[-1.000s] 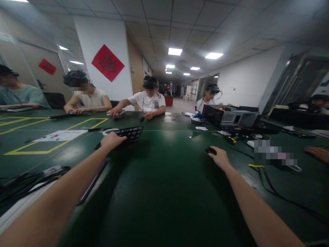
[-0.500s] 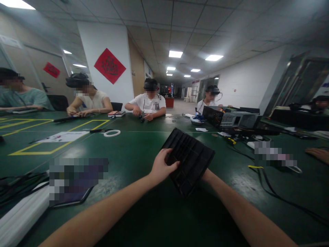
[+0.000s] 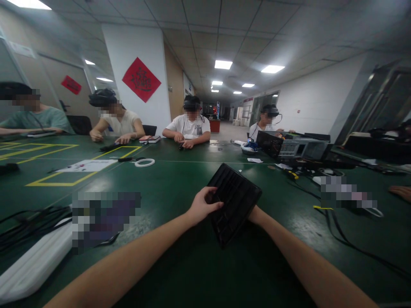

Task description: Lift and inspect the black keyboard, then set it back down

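I hold a black keyboard (image 3: 234, 203) tilted up above the green table (image 3: 180, 188), its ribbed underside facing me. My left hand (image 3: 201, 206) grips its left edge with the thumb over the back. My right hand (image 3: 254, 214) is behind the keyboard's right side and mostly hidden, with only the wrist and heel showing where they meet the keyboard.
A white ring (image 3: 144, 162) and a paper sheet (image 3: 86, 165) lie inside yellow tape lines at left. Black cables (image 3: 28, 222) and a white slab (image 3: 35, 265) sit near left. An open electronics box (image 3: 289, 147), tools and cables occupy the right. Several people sit along the far side.
One second ago my left hand lay on the keyboard at left and my right hand by a small black object. Since then both hands brought the keyboard up to the centre, then turned it slightly.
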A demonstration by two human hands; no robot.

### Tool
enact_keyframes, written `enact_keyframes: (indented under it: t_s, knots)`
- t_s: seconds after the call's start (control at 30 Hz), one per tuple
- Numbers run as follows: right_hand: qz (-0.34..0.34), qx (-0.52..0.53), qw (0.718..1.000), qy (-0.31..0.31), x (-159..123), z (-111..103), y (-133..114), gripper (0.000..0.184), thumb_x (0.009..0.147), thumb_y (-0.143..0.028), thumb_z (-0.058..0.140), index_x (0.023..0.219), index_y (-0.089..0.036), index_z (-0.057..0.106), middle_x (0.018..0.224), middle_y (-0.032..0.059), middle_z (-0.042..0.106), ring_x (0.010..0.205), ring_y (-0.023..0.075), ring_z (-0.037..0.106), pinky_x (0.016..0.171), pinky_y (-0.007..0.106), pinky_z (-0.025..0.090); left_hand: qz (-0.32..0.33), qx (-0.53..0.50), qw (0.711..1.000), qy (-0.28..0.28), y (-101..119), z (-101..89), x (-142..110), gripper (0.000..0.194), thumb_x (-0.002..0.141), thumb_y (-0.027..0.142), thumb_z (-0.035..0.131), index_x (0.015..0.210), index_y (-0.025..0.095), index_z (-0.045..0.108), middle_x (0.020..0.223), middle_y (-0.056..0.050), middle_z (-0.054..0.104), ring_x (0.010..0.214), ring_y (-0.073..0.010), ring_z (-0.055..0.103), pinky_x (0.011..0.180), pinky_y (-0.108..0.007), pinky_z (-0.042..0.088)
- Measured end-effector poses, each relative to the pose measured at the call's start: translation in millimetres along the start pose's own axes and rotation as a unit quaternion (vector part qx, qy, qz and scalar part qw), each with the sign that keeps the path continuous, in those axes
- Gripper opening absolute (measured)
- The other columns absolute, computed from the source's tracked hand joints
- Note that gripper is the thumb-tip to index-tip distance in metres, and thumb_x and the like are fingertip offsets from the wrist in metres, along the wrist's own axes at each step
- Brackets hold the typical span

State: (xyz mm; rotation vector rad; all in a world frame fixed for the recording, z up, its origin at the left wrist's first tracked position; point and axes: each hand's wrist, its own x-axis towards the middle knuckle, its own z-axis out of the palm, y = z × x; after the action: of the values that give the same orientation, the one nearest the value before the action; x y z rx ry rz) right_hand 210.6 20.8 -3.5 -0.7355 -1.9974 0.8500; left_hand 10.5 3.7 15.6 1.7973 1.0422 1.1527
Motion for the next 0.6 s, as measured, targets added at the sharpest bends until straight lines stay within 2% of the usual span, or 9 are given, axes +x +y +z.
enact_keyframes:
  t_s: [0.2, 0.33, 0.43, 0.6]
  knots:
    - [0.017, 0.044, 0.999, 0.023, -1, 0, 14, 0.047, 0.072, -0.044, 0.058, 0.114, -0.025, 0.054, 0.119, 0.0057, 0.057, 0.107, 0.0231, 0.054, 0.096, 0.044, 0.040, -0.004, -0.005, 1.000, 0.009, -7, -1.9, 4, 0.052, 0.058, 0.030, 0.071, 0.103, 0.012, 0.054, 0.089, -0.006, 0.055, 0.074, -0.0150, 0.050, 0.066, -0.028, 0.041]
    - [0.059, 0.085, 0.994, 0.027, -2, 5, 3, 0.039, 0.069, -0.044, 0.061, 0.101, -0.021, 0.061, 0.101, 0.0061, 0.066, 0.093, 0.0237, 0.060, 0.087, 0.045, 0.046, -0.022, -0.078, 0.996, 0.021, -9, 0.8, 5, 0.053, 0.058, 0.028, 0.072, 0.104, 0.012, 0.051, 0.089, -0.005, 0.053, 0.073, -0.0135, 0.050, 0.065, -0.027, 0.042]
    - [0.070, 0.096, 0.992, 0.030, -2, 11, -6, 0.037, 0.069, -0.041, 0.062, 0.098, -0.020, 0.061, 0.096, 0.0059, 0.067, 0.088, 0.0232, 0.061, 0.084, 0.045, 0.048, -0.036, -0.136, 0.990, 0.023, -10, 1.9, 5, 0.053, 0.059, 0.028, 0.071, 0.105, 0.014, 0.049, 0.089, -0.004, 0.052, 0.073, -0.0125, 0.051, 0.065, -0.025, 0.043]
    - [0.064, 0.104, 0.992, 0.027, -1, 16, 3, 0.036, 0.064, -0.039, 0.066, 0.094, -0.020, 0.061, 0.096, 0.0058, 0.066, 0.088, 0.0232, 0.061, 0.083, 0.043, 0.048, -0.035, -0.122, 0.992, 0.007, -10, -0.8, 6, 0.055, 0.056, 0.026, 0.073, 0.104, 0.013, 0.049, 0.092, -0.005, 0.052, 0.073, -0.0128, 0.051, 0.065, -0.025, 0.042]
